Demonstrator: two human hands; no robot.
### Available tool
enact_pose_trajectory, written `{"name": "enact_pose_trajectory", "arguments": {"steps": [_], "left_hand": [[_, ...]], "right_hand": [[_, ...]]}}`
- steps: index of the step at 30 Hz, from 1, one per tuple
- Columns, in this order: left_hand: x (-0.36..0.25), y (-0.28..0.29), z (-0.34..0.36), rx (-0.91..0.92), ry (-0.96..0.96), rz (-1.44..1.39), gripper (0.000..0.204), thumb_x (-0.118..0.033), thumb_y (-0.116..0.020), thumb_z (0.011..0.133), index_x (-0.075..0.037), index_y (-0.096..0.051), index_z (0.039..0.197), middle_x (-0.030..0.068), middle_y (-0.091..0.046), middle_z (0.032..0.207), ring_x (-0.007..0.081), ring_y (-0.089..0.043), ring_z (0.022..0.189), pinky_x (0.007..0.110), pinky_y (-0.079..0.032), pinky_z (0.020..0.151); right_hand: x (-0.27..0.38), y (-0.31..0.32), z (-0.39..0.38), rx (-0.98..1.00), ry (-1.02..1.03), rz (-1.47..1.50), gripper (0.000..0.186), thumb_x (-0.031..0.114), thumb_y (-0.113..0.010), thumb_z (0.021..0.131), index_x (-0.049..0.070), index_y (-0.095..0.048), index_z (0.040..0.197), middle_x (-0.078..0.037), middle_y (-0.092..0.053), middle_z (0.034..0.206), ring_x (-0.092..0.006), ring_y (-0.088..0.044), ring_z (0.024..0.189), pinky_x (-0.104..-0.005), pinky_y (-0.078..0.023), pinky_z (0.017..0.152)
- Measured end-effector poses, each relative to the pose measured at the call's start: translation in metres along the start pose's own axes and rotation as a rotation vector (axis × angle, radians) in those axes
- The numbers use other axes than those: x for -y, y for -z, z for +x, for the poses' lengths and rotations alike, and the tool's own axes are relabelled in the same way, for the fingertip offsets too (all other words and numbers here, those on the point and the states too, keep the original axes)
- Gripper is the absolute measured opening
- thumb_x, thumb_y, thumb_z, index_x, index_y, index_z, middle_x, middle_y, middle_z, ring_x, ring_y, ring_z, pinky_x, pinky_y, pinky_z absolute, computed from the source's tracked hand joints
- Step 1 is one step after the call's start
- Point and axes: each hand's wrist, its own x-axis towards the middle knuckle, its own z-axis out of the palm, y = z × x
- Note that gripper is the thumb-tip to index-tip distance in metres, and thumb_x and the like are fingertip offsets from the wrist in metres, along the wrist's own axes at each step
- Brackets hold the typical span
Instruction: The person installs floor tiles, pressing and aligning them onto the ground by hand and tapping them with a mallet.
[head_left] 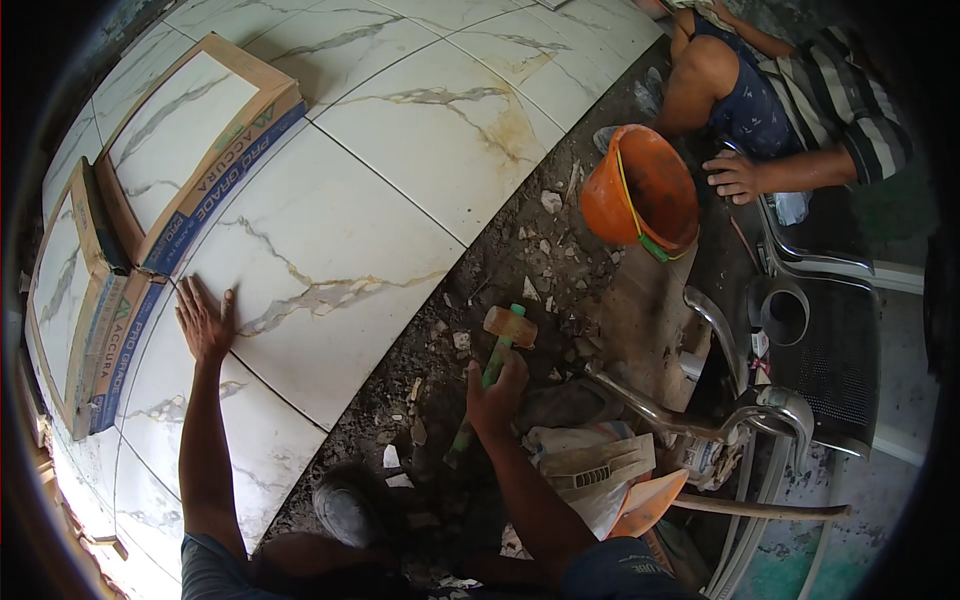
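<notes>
My left hand (205,318) lies flat on a white marble-patterned floor tile (340,215), fingers spread, close to a joint between tiles and beside the stacked tile boxes. In my right hand (493,393) is a mallet (511,327) with a tan, block-like head and a green handle. My fingers wrap around the handle below the head, over the rubble strip, apart from the tiles. Grey and gold veins run across the laid tiles, whose edge borders the dark rubble.
Cardboard-edged tile boxes (215,150) rest on the tiles at left. Broken bits litter the dirt strip (545,250). An orange bucket (640,190) stands near another person (790,120), seated at upper right. Metal chairs (820,340), sacks (590,460) and a wooden-handled tool (760,508) crowd the right.
</notes>
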Motion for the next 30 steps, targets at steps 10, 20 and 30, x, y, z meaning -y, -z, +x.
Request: {"name": "enact_pose_trajectory", "arguments": {"steps": [10,20,30], "left_hand": [[0.008,0.0,0.029,-0.045,-0.014,0.007,0.092,-0.067,-0.039,0.091,-0.002,-0.018,0.151,0.0256,-0.018,0.155,0.0369,-0.016,0.145,0.048,-0.013,0.117],[0.009,0.0,0.025,-0.12,-0.084,-0.003,0.091,-0.067,-0.04,0.091,-0.003,-0.018,0.151,0.0203,-0.018,0.157,0.0335,-0.014,0.146,0.048,-0.013,0.118],[0.004,0.003,0.029,-0.154,-0.124,-0.014,0.086,-0.06,-0.043,0.093,-0.005,-0.014,0.152,0.0185,-0.015,0.158,0.0332,-0.013,0.147,0.048,-0.013,0.118]], "right_hand": [[0.026,-0.018,0.073,0.048,0.162,0.072,0.06,0.031,-0.06,0.093,-0.005,-0.04,0.137,-0.027,-0.038,0.137,-0.0435,-0.037,0.128,-0.0519,-0.032,0.106],[0.027,-0.096,0.224,0.437,0.243,-0.462,0.089,0.068,-0.026,0.094,-0.001,-0.019,0.15,-0.023,-0.011,0.157,-0.0375,-0.009,0.146,-0.0577,-0.01,0.115],[-0.019,-0.12,0.369,0.352,-0.041,-0.562,0.101,0.077,-0.021,0.088,0.001,-0.008,0.152,-0.018,-0.002,0.16,-0.0325,-0.003,0.148,-0.0579,-0.007,0.116]]}}
